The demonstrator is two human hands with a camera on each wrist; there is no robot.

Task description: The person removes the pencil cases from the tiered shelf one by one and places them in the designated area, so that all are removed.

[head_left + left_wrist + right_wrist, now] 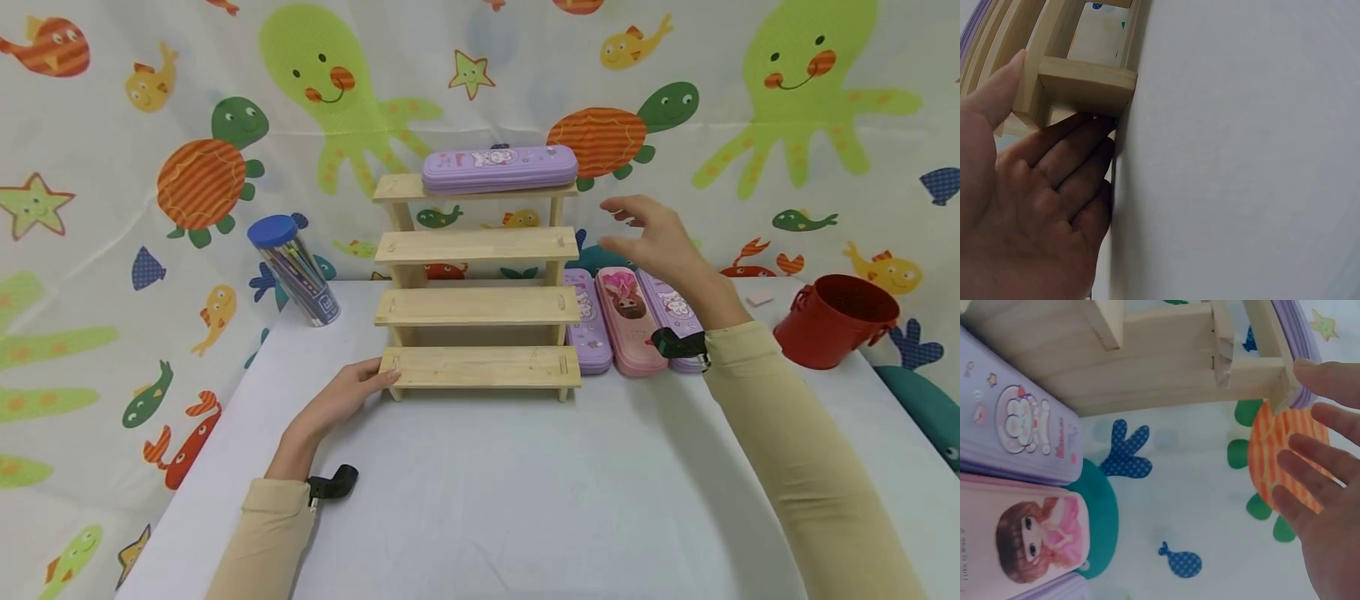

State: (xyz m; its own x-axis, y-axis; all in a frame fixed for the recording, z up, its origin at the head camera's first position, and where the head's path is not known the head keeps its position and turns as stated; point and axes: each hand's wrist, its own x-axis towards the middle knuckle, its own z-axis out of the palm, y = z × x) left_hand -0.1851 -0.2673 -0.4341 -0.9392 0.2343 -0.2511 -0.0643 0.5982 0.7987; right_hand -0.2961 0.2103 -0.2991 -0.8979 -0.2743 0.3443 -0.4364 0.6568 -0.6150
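Observation:
A four-step wooden display shelf stands on the white table. My left hand holds the left end of its lowest step, thumb on top and fingers beneath by the leg, as the left wrist view shows. On the top step lies a purple pencil case with a cartoon print. My right hand is raised to the right of that step, fingers spread and holding nothing; in the right wrist view its thumb is close to the end of the purple case.
Beside the shelf on the right lie a purple case, a pink case with a doll print and another purple case. A red bucket stands further right. At the back left is a blue-lidded tube of pencils. A patterned curtain hangs behind.

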